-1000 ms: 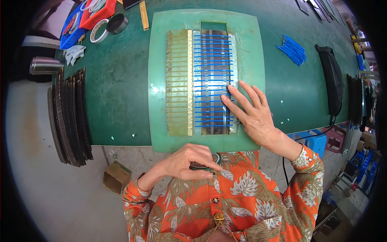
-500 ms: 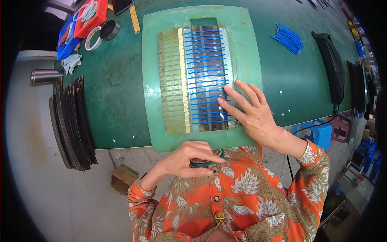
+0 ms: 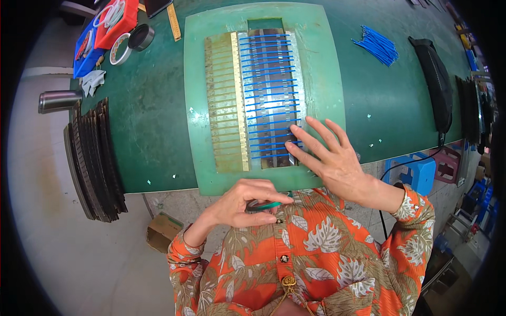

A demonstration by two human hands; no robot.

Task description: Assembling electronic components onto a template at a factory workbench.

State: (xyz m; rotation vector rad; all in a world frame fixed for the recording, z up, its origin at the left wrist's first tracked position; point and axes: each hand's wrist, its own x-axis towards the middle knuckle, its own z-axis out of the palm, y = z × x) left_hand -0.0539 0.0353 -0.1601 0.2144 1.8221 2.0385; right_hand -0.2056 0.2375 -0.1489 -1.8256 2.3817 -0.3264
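A dark strip [image 3: 270, 164] lies on a pale green board [image 3: 316, 68], with several blue wires [image 3: 269, 96] laid crosswise over it in a row. Along the strip's left runs a brass-coloured toothed bar [image 3: 242, 121], beside a yellowish slotted plate [image 3: 221, 105]. My right hand [image 3: 333, 162] rests at the strip's lower right, fingers spread, fingertips touching the right ends of the lower wires. Just below the board's near edge, my left hand [image 3: 243, 204] curls round a roll of green tape [image 3: 263, 205], partly hidden by the fingers.
A bundle of blue wires [image 3: 376, 45] and a black pouch [image 3: 433, 84] lie to the right. At left are stacked dark strips [image 3: 95, 160], a metal cup [image 3: 60, 101], tape rolls [image 3: 120, 49] and red and blue bins [image 3: 117, 22]. A blue stool [image 3: 414, 173] stands below the table's right edge.
My right hand has slid slightly nearer along the wires' right ends. The tape roll has tilted in my left hand and now shows more edge-on.
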